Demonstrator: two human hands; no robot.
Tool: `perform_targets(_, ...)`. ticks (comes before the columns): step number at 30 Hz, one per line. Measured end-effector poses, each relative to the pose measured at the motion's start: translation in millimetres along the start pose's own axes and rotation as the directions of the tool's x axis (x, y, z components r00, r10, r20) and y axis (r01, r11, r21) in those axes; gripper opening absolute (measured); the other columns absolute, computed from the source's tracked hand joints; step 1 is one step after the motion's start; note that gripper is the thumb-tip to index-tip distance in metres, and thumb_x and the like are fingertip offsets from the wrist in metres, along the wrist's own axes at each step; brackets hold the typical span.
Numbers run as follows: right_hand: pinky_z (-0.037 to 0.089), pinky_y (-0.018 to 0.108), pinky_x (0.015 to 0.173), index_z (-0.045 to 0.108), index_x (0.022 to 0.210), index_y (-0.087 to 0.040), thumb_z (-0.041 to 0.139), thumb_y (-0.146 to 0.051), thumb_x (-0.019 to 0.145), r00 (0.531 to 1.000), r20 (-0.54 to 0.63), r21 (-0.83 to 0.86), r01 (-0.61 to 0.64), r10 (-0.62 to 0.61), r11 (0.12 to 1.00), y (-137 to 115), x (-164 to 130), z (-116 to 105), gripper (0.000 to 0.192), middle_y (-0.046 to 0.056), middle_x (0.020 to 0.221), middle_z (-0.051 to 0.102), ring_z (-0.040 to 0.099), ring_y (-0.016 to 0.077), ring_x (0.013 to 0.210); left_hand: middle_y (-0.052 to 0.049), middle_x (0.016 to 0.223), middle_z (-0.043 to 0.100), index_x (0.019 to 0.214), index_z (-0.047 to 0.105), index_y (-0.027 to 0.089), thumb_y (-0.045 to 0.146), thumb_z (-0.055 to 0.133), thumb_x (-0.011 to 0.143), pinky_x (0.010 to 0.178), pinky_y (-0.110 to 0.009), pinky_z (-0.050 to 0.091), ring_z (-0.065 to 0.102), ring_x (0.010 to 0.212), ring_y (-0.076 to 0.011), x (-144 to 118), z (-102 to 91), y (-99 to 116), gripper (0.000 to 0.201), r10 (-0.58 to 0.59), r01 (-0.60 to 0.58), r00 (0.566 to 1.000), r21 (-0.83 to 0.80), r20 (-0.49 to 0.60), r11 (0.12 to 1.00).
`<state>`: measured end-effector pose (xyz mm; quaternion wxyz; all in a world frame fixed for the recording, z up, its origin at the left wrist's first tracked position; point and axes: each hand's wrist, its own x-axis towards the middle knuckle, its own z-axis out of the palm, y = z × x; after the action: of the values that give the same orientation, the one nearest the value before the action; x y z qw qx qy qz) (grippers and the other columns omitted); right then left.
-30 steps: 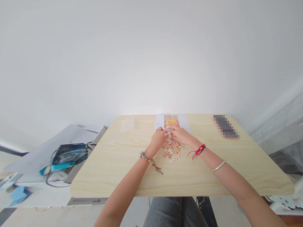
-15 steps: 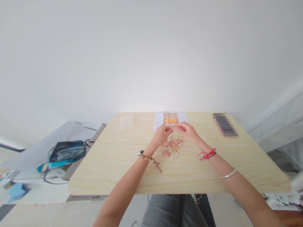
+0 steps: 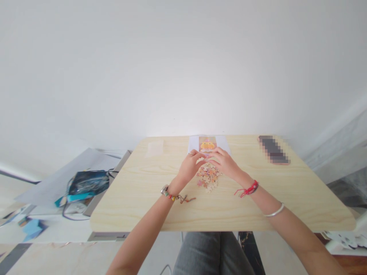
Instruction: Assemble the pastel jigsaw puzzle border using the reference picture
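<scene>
My left hand (image 3: 190,165) and my right hand (image 3: 226,162) meet fingertip to fingertip just beyond a pile of jigsaw puzzle pieces (image 3: 208,178). Thumb and fingers of each hand curve together around a small pinkish puzzle piece (image 3: 207,157) between them. Its outline, and whether it is one piece or two joined, is too small to make out. Behind the fingers lies a white sheet (image 3: 223,142) with a printed picture (image 3: 208,144) of an orange-yellow figure; the hands cover its lower part.
The light wooden table (image 3: 137,202) stands against a white wall. A phone (image 3: 273,149), blurred out, lies at the right rear. A pale, thin square (image 3: 155,148) is at the left rear. Beside the table, a lower surface carries a dark blue-teal bag (image 3: 90,183) and blue paper (image 3: 33,228).
Both wrists have turned slightly and the fingers have spread a little, still meeting near the sheet. More of the printed picture shows. The view has shifted slightly.
</scene>
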<state>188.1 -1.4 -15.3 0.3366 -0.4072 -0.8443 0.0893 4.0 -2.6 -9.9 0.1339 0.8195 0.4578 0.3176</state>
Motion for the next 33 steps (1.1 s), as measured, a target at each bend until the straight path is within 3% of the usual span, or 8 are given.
perform_targets(4, 0.044, 0.036, 0.082, 0.060, 0.094, -0.017, 0.054, -0.016, 0.083, 0.997, 0.050, 0.007, 0.065, -0.065, 0.998, -7.3, 11.7, 13.3, 0.013, 0.007, 0.095, 0.054, 0.054, 0.0190, 0.093, -0.005, 0.088, 0.056, 0.093, 0.064, 0.020, 0.022, 0.058, 0.081, 0.078, -0.030, 0.046, 0.056, 0.084, -0.0172, -9.9, -9.1, -14.5, 0.014, 0.004, -0.004, 1.000, 0.151, 0.001, 0.989)
perform_targets(8, 0.043, 0.030, 0.074, 0.061, 0.087, -0.015, 0.056, -0.017, 0.082, 0.981, 0.175, -0.017, 0.092, -0.088, 0.996, -14.1, 27.6, 29.7, 0.007, 0.005, 0.088, 0.052, 0.053, 0.0154, 0.082, -0.005, 0.087, 0.056, 0.092, 0.066, 0.021, 0.023, 0.059, 0.081, 0.078, -0.030, 0.046, 0.056, 0.085, -0.0175, -20.3, -13.5, -32.4, 0.013, -0.052, 0.045, 0.998, 0.236, 0.020, 0.971)
perform_targets(14, 0.037, 0.024, 0.062, 0.062, 0.079, -0.013, 0.052, -0.023, 0.087, 0.940, 0.323, -0.119, 0.154, -0.108, 0.981, -15.8, 42.3, 55.4, 0.016, 0.003, 0.079, 0.050, 0.047, 0.0110, 0.065, -0.006, 0.086, 0.057, 0.088, 0.068, 0.020, 0.024, 0.056, 0.081, 0.079, -0.031, 0.046, 0.056, 0.085, -0.0183, -30.4, -6.0, -54.6, 0.014, -0.158, 0.142, 0.986, 0.238, 0.050, 0.961)
perform_targets(18, 0.037, 0.023, 0.061, 0.063, 0.081, -0.014, 0.053, -0.024, 0.086, 0.936, 0.340, -0.085, 0.130, -0.094, 0.988, -7.5, 40.6, 58.2, 0.015, 0.004, 0.081, 0.052, 0.047, 0.0107, 0.065, -0.006, 0.086, 0.058, 0.089, 0.067, 0.020, 0.023, 0.056, 0.080, 0.079, -0.031, 0.047, 0.057, 0.083, -0.0182, -32.7, -5.6, -61.6, 0.014, -0.166, 0.151, 0.985, 0.215, 0.053, 0.965)
perform_targets(24, 0.043, 0.030, 0.076, 0.064, 0.089, -0.017, 0.055, -0.016, 0.082, 0.977, 0.208, -0.071, -0.021, 0.035, 0.997, 28.4, 25.0, 30.1, 0.011, 0.007, 0.092, 0.056, 0.054, 0.0173, 0.086, -0.007, 0.093, 0.057, 0.100, 0.063, 0.017, 0.020, 0.062, 0.076, 0.084, -0.033, 0.046, 0.057, 0.091, -0.0202, -26.3, -15.6, -57.5, 0.024, -0.166, 0.152, 0.984, 0.178, 0.064, 0.972)
perform_targets(28, 0.044, 0.032, 0.077, 0.066, 0.090, -0.017, 0.057, -0.015, 0.080, 0.965, 0.241, -0.115, -0.077, 0.103, 0.990, 45.3, 16.7, 21.4, 0.014, 0.008, 0.094, 0.058, 0.056, 0.0190, 0.087, -0.007, 0.096, 0.057, 0.099, 0.063, 0.018, 0.018, 0.060, 0.078, 0.086, -0.032, 0.046, 0.057, 0.093, -0.0194, -11.8, -7.7, -43.6, 0.021, -0.161, 0.134, 0.982, 0.229, 0.102, 0.964)
perform_targets(33, 0.043, 0.031, 0.078, 0.066, 0.097, -0.017, 0.058, -0.017, 0.080, 0.949, 0.306, -0.092, -0.052, 0.078, 0.994, 41.5, 21.3, 28.8, 0.019, 0.009, 0.097, 0.058, 0.056, 0.0182, 0.087, -0.007, 0.095, 0.056, 0.096, 0.065, 0.018, 0.017, 0.059, 0.078, 0.086, -0.030, 0.045, 0.055, 0.094, -0.0187, 9.4, 14.2, -30.0, 0.019, -0.170, 0.121, 0.973, 0.278, 0.157, 0.953)
